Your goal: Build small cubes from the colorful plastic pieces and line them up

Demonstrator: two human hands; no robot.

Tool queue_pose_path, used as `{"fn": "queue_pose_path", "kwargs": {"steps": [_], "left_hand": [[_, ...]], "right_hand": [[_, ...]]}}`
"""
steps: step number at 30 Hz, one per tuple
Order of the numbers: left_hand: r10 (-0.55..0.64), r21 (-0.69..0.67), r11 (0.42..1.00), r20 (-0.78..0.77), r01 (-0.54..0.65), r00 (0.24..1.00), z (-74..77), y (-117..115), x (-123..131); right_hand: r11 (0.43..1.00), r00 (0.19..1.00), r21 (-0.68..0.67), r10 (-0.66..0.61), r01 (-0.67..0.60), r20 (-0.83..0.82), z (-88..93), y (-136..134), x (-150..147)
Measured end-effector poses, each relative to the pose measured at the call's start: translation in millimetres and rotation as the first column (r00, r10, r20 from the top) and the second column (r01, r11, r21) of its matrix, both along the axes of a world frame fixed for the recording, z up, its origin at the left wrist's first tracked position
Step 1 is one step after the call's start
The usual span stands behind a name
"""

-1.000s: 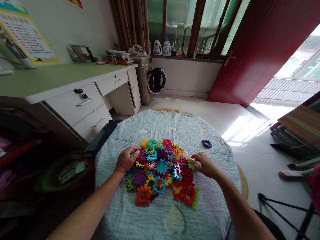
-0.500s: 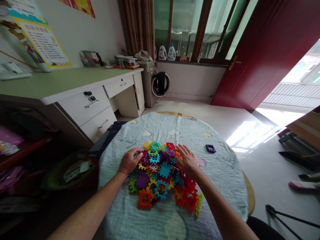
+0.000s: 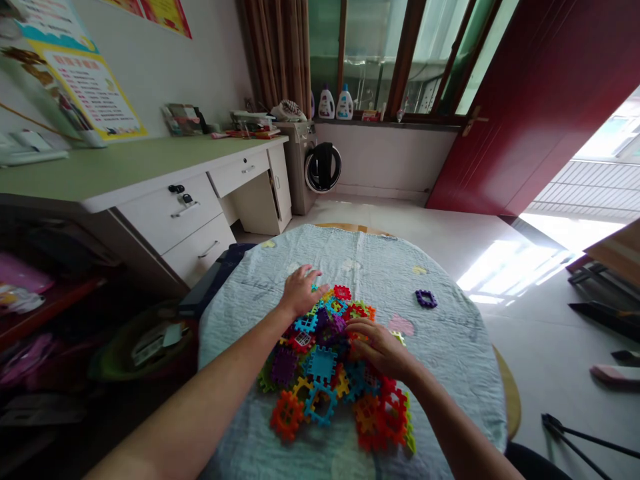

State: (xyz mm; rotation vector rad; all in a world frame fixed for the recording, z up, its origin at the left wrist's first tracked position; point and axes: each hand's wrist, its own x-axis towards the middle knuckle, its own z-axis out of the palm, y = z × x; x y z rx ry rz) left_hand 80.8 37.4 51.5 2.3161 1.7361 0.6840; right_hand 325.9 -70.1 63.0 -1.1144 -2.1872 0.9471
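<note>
A pile of colourful notched plastic pieces [image 3: 321,363] lies in the middle of a round table covered by a pale blue cloth [image 3: 240,293]. At the pile's far left edge is my left hand [image 3: 301,292], fingers apart over the pieces. My right hand [image 3: 377,345] rests on the right side of the pile, palm down, its fingers spread across the pieces, with no piece clearly gripped. Apart from the pile, a dark purple square piece [image 3: 426,299] lies to the right on the cloth.
A green-topped desk [image 3: 150,160] with white drawers stands at the left, beside a washing machine [image 3: 300,167] with its door open. A red door [image 3: 505,113] is at the right. Black tripod legs [image 3: 575,437] stand on the floor at lower right.
My left hand has moved up and right over the pile's far edge. My right hand has come down and inward onto the pieces, and some pieces have shifted.
</note>
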Motion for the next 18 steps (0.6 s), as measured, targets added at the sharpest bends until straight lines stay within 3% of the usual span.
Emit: {"fn": "queue_pose_path", "kwargs": {"steps": [3,5,7,13,18], "left_hand": [[-0.201,-0.166,0.970,-0.146,0.176,0.969,-2.4,11,40],[-0.295,-0.271,0.932,-0.183,0.240,0.938,-6.0,14,55],[-0.366,-0.335,0.896,-0.184,0.292,0.912,-7.7,13,60],[-0.413,-0.334,0.877,-0.161,0.345,0.896,3.9,-3,48],[-0.482,-0.299,0.836,-0.002,0.459,0.876,18.8,-28,28]], "right_hand": [[0.977,0.976,0.022,-0.213,0.214,-0.040,-5.9,9,12],[0.925,0.926,0.049,-0.377,0.376,0.027,-12.2,15,20],[0.894,0.885,0.072,-0.448,0.442,0.127,-16.9,18,25],[0.948,0.935,-0.054,-0.298,0.313,0.189,-18.1,12,12],[0.925,0.954,-0.240,-0.297,0.296,0.032,-25.2,15,6]]}}
